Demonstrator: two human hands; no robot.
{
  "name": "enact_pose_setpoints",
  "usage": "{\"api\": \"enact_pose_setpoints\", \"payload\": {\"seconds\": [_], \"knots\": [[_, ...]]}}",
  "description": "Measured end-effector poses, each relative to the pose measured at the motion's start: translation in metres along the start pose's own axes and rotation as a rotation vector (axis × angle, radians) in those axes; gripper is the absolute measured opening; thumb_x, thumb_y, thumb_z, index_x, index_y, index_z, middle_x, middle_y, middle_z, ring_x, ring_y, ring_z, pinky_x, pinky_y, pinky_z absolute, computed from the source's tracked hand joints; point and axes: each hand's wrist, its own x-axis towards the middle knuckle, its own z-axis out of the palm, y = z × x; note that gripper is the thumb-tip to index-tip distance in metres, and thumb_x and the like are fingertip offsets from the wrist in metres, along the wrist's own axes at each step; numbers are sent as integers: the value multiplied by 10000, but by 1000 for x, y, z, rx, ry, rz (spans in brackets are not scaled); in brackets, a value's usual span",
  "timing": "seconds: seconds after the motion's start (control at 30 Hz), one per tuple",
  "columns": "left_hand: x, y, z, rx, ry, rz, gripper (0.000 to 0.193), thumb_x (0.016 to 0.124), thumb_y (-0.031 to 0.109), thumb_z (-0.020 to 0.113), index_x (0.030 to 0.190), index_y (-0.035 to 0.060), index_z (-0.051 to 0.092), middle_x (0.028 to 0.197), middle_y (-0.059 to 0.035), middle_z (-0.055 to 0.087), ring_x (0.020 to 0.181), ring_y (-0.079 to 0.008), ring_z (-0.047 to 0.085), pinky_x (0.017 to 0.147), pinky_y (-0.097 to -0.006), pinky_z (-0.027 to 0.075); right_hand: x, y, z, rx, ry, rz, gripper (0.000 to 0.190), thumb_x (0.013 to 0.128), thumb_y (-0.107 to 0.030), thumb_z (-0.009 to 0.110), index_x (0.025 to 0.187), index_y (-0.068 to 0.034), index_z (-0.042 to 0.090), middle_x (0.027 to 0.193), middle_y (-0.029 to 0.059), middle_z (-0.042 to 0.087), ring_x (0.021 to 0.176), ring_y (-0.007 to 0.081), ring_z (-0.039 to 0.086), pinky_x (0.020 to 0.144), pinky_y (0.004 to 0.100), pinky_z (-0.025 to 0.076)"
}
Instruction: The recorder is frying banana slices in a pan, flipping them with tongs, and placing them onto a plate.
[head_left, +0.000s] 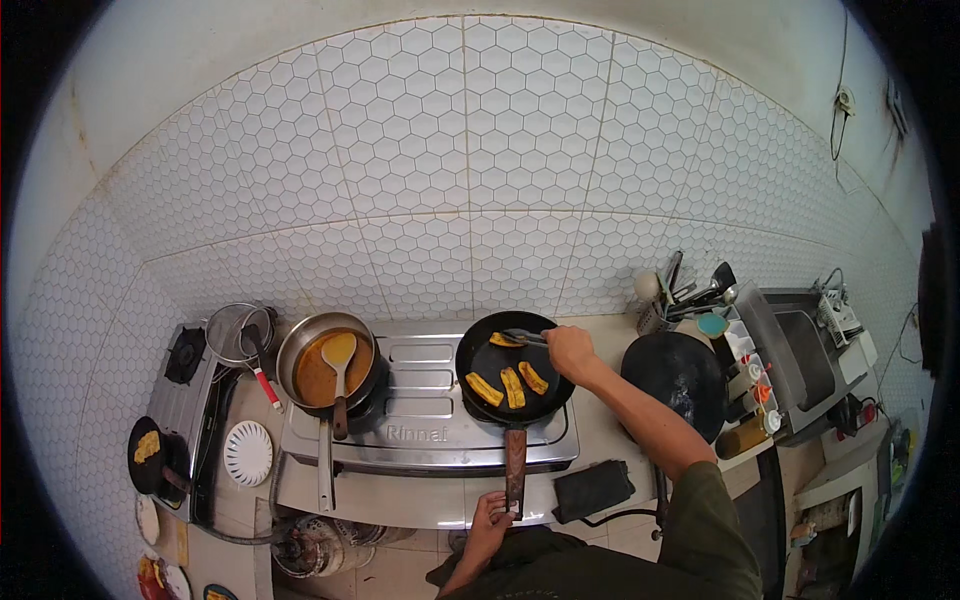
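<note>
With tongs in its fingers, my right hand reaches over the far rim of a black frying pan. The tongs' tips are at a yellow-brown fried piece, which looks like banana. Several similar pieces lie apart in the lower part of the pan. The pan sits on the right burner of a steel gas stove, its wooden handle pointing towards me. My left hand is at the end of that handle, its fingers bent around the tip.
On the left burner, a steel pan holds orange-brown liquid and a ladle. A strainer and white slotted plate stand further left. Right are a black wok, squeeze bottles, utensil holder, folded dark cloth and sink.
</note>
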Motion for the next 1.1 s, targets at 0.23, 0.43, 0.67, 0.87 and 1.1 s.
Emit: {"api": "enact_pose_setpoints", "payload": {"seconds": [0.23, 0.43, 0.67, 0.87, 1.1], "knots": [[0, -2, 0, -11, 12, -44, 414, 801, -57, 556, 1169, 33, 390, 1059, -100, 501, 945, -150, 525, 827, -276, 440, 13, 1, -7, -56, -5, -63, 267, 745, -113, 541, 981, -141, 663, 797, 140, 653, 759, 290, 647, 640, 393, 516], [1, -5, -2, -5, -6, -7, 421, 804, -65, 550, 1175, 48, 385, 1057, -92, 502, 955, -145, 512, 811, -268, 430, 25, -7, -4, -231, -10, -118, 185, 756, -139, 556, 907, -131, 663, 777, 109, 654, 753, 262, 654, 632, 363, 514], [2, -2, -1, -13, 8, -42, 429, 798, -73, 554, 1172, 49, 384, 1054, -88, 500, 946, -144, 514, 816, -265, 427, 22, -18, 8, -261, 111, -232, 139, 798, -121, 513, 869, -56, 613, 771, 96, 611, 692, 238, 632, 577, 356, 493], [3, -4, -2, -23, -14, -16, 435, 789, -75, 564, 1166, 44, 382, 1061, -92, 499, 954, -151, 518, 828, -268, 425, 11, -22, 14, -306, 152, -223, 140, 800, -122, 518, 897, -50, 588, 776, 83, 588, 688, 205, 624, 548, 317, 484], [6, -16, -7, 32, -32, 22, 412, 817, 1, 583, 1171, 44, 378, 1077, -103, 509, 933, -172, 534, 799, -293, 466, -1, -29, 15, -331, 178, -249, 220, 771, -99, 549, 973, -14, 561, 805, 103, 582, 625, 213, 608, 513, 307, 480]]}}
